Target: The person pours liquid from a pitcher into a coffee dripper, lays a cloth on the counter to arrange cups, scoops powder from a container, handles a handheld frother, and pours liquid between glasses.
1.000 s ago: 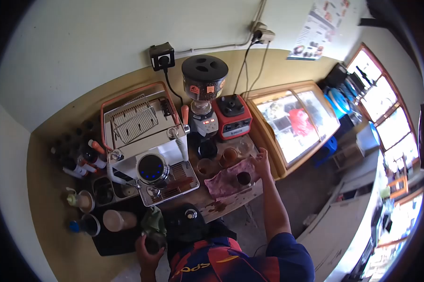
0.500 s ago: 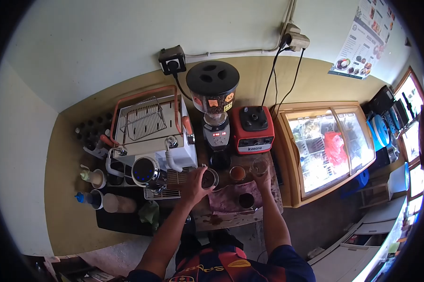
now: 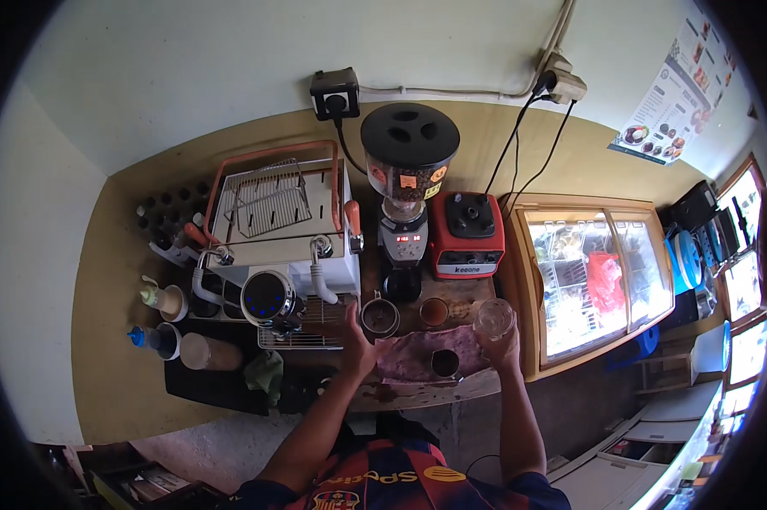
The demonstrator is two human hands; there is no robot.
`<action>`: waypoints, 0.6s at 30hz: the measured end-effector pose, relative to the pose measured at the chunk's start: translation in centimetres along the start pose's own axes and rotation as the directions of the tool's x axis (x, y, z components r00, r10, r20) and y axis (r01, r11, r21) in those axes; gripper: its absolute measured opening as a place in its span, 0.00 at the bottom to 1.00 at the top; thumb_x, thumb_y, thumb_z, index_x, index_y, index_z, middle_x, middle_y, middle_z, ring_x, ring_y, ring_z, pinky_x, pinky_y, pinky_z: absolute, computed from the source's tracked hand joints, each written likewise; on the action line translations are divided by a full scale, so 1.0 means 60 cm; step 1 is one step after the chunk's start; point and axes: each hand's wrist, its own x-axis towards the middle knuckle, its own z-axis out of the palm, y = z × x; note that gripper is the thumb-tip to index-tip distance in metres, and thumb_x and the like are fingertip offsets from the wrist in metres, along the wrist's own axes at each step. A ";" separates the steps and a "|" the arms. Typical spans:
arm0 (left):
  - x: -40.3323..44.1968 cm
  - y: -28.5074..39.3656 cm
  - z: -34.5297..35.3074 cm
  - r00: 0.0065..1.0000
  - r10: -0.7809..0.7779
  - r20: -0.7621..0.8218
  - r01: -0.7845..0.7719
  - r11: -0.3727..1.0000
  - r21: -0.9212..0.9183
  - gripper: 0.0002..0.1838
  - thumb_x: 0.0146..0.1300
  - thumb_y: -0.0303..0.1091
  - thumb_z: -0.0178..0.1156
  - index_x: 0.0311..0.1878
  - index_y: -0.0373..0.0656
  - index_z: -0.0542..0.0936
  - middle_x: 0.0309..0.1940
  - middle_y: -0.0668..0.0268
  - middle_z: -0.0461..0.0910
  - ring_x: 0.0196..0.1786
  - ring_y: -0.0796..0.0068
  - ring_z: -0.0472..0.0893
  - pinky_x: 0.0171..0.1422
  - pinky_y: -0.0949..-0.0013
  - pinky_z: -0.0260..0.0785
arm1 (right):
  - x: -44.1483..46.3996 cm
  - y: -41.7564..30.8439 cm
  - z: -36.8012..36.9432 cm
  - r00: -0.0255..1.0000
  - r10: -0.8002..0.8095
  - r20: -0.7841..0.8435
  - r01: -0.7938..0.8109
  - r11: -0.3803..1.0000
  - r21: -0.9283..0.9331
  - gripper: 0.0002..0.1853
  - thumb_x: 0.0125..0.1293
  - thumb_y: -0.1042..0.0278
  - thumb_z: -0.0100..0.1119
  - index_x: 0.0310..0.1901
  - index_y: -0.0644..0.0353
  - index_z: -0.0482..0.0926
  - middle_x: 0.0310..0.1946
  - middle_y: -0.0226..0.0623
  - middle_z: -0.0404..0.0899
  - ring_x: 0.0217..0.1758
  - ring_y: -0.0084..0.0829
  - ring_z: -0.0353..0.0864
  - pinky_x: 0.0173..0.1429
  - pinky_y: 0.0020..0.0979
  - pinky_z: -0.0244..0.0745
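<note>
My left hand (image 3: 360,347) is at the left side of a round metal-rimmed cup (image 3: 380,318) with dark contents, its fingers around the cup's near left edge. My right hand (image 3: 504,347) is closed on a clear glass (image 3: 494,318) at the right of the wooden counter. Between them stands a glass of reddish-brown liquid (image 3: 434,312). Nearer to me, a dark cup (image 3: 445,363) rests on a purple-pink cloth (image 3: 409,355).
An espresso machine (image 3: 307,272) stands at the left, beside a coffee grinder (image 3: 402,242) and a red blender base (image 3: 467,246). A wood-framed glass display case (image 3: 532,340) is at the right. A green cloth (image 3: 264,374) and a tan container (image 3: 209,351) lie left.
My left hand has come from the lower left up to the counter with the metal-rimmed cup. My right hand has taken hold of the clear glass and shifted slightly right. The view has turned.
</note>
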 end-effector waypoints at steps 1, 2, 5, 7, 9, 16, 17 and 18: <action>-0.025 0.003 0.007 0.998 -0.049 -0.045 0.048 0.999 -0.023 0.61 0.48 0.41 0.81 0.77 0.33 0.50 0.73 0.42 0.56 0.75 0.46 0.61 0.76 0.51 0.59 | -0.006 -0.020 -0.005 0.999 0.007 0.035 -0.007 1.000 0.006 0.37 0.47 0.66 0.79 0.61 0.61 0.73 0.53 0.46 0.80 0.57 0.42 0.81 0.62 0.40 0.75; -0.054 0.010 0.015 0.992 -0.127 -0.026 0.125 0.989 -0.083 0.61 0.49 0.41 0.81 0.77 0.33 0.49 0.73 0.42 0.56 0.75 0.47 0.60 0.77 0.51 0.58 | -0.014 -0.033 -0.005 0.999 0.000 0.045 -0.001 1.000 0.017 0.37 0.48 0.65 0.79 0.61 0.61 0.73 0.53 0.45 0.80 0.57 0.41 0.81 0.62 0.40 0.75; -0.137 0.023 0.048 0.945 -0.324 0.049 0.326 0.915 -0.240 0.61 0.50 0.40 0.80 0.77 0.33 0.47 0.74 0.41 0.54 0.77 0.47 0.57 0.79 0.52 0.53 | -0.048 -0.066 0.000 0.996 -0.015 0.087 0.009 0.998 0.069 0.37 0.48 0.64 0.79 0.60 0.62 0.73 0.51 0.43 0.80 0.56 0.38 0.81 0.62 0.39 0.75; -0.162 -0.002 0.094 0.906 -0.413 0.097 0.421 0.850 -0.317 0.61 0.51 0.40 0.79 0.77 0.32 0.46 0.75 0.40 0.52 0.78 0.47 0.56 0.80 0.52 0.51 | -0.074 -0.089 0.003 0.991 -0.020 0.131 0.002 0.991 0.133 0.37 0.48 0.63 0.79 0.60 0.61 0.73 0.51 0.40 0.80 0.55 0.36 0.81 0.61 0.38 0.75; -0.154 -0.021 0.141 0.907 -0.418 -0.052 0.386 0.875 -0.293 0.61 0.51 0.40 0.79 0.77 0.31 0.46 0.75 0.39 0.52 0.77 0.46 0.57 0.80 0.50 0.52 | -0.100 -0.106 0.007 0.990 0.004 0.144 -0.026 0.988 0.152 0.37 0.49 0.61 0.80 0.60 0.61 0.73 0.51 0.38 0.80 0.56 0.33 0.80 0.62 0.37 0.74; -0.083 -0.129 0.258 0.922 -0.226 -0.315 0.266 0.960 0.091 0.45 0.54 0.40 0.78 0.71 0.34 0.66 0.67 0.47 0.71 0.69 0.52 0.72 0.76 0.52 0.60 | -0.172 -0.105 -0.021 0.978 -0.057 0.201 0.031 0.991 0.133 0.40 0.47 0.61 0.82 0.62 0.60 0.72 0.53 0.40 0.79 0.57 0.35 0.80 0.64 0.38 0.74; -0.075 -0.157 0.282 0.889 -0.255 -0.381 0.278 0.961 0.003 0.41 0.55 0.41 0.77 0.68 0.35 0.69 0.66 0.48 0.74 0.68 0.53 0.73 0.74 0.53 0.63 | -0.180 -0.098 -0.024 0.981 -0.066 0.184 0.052 0.995 0.080 0.41 0.47 0.61 0.82 0.62 0.60 0.71 0.53 0.40 0.79 0.58 0.36 0.80 0.64 0.38 0.74; -0.068 -0.178 0.306 0.849 -0.291 -0.442 0.282 0.955 -0.088 0.37 0.57 0.42 0.76 0.65 0.35 0.73 0.64 0.49 0.76 0.67 0.53 0.74 0.72 0.53 0.66 | -0.187 -0.082 -0.026 0.975 -0.031 0.221 0.016 0.997 0.071 0.42 0.47 0.63 0.82 0.63 0.60 0.70 0.54 0.43 0.79 0.59 0.40 0.80 0.64 0.39 0.75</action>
